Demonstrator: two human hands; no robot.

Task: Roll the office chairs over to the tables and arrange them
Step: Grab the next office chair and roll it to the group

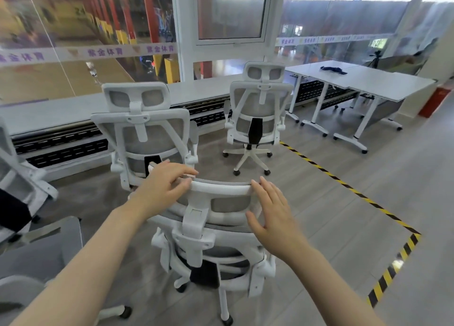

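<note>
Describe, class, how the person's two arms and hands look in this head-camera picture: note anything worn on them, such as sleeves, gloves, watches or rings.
Both forearms are bare as far as the frame shows; no sleeve edge is visible. The left hand and right hand wear no gloves. No watch, bracelet or ring shows on either wrist or on the fingers. The fingernails look short and unpainted, though slight blur limits fine detail.

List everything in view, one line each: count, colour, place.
office chairs: four, white frames with grey mesh; one nearest at centre, two beyond it, one cut off at left edge
tables: two, white, pushed together at far right
dark cloth: one, navy, on the tables
hazard tape: yellow-black, on the floor at right
red cabinet: one, far right
left hand: on the nearest chair's headrest top
right hand: open, at the headrest's right end
</note>
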